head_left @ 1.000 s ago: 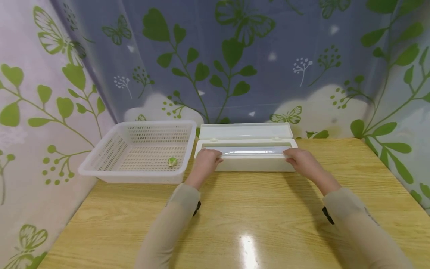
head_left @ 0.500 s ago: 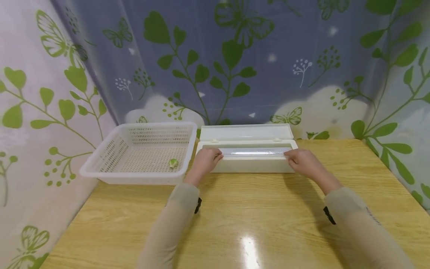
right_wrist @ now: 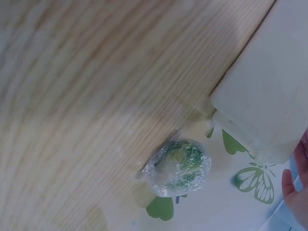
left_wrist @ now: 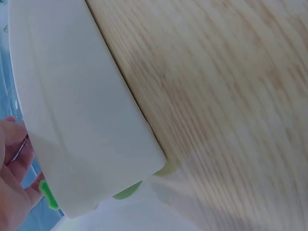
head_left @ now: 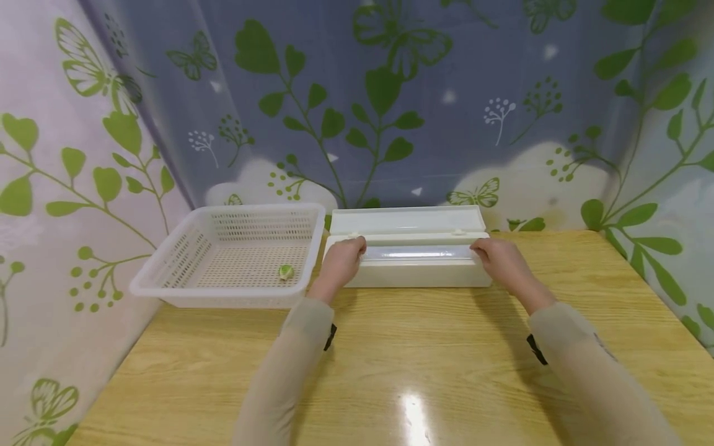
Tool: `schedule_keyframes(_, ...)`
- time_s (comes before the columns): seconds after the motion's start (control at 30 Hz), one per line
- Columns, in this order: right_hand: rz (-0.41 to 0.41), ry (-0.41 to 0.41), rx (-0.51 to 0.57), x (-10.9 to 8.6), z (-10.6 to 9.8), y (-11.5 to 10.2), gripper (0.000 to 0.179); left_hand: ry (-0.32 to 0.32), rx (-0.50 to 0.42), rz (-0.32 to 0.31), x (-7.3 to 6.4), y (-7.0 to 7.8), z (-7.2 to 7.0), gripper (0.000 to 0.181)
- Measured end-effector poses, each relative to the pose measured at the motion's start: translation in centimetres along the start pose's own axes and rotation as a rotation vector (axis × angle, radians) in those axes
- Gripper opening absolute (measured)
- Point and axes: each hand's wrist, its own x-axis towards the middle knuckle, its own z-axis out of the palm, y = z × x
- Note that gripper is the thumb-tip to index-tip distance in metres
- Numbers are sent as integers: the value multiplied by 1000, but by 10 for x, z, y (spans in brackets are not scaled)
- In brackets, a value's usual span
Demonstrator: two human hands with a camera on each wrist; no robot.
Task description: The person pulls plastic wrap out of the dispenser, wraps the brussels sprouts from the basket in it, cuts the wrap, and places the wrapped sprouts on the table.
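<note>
A long white cling film dispenser box (head_left: 413,276) stands on the table with its lid (head_left: 407,220) tipped back. Clear cling film (head_left: 418,253) shows in the opening and catches the light. My left hand (head_left: 341,263) pinches the film at the left end, fingers curled. At the right end, my right hand (head_left: 504,263) pinches it the same way. In the left wrist view, the left hand's fingers (left_wrist: 14,168) sit behind the box edge with a thin edge between them. The right wrist view catches only part of the right hand (right_wrist: 298,192) beyond the box's end.
Left of the box is a white perforated basket (head_left: 223,293) with a small green-and-white vegetable (head_left: 286,272) inside. A green vegetable wrapped in clear film (right_wrist: 178,166) lies near the box's right end. Patterned cloth (head_left: 418,124) hangs behind the wooden table (head_left: 424,347).
My left hand has risen slightly and turned, its fingers now curled higher over the box's front edge. The right hand has risen a little too. Box and basket stay in place.
</note>
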Motion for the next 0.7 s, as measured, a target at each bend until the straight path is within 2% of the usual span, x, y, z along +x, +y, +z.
schedule_keyframes(0.13,22,0,-22,1,-1,0,13,-37,42,-9,2,2,-4,22)
schedule_keyframes(0.2,37,0,-21,1,-1,0,14,-43,31,-21,3,4,-7,25)
schedule_keyframes(0.47,71,49,-35,4,-5,-4,12,-57,-49,-53,5,3,-11,13)
schedule_keyframes(0.7,71,85,-24,5,-11,-7,13,-30,-106,-72,6,3,-17,13)
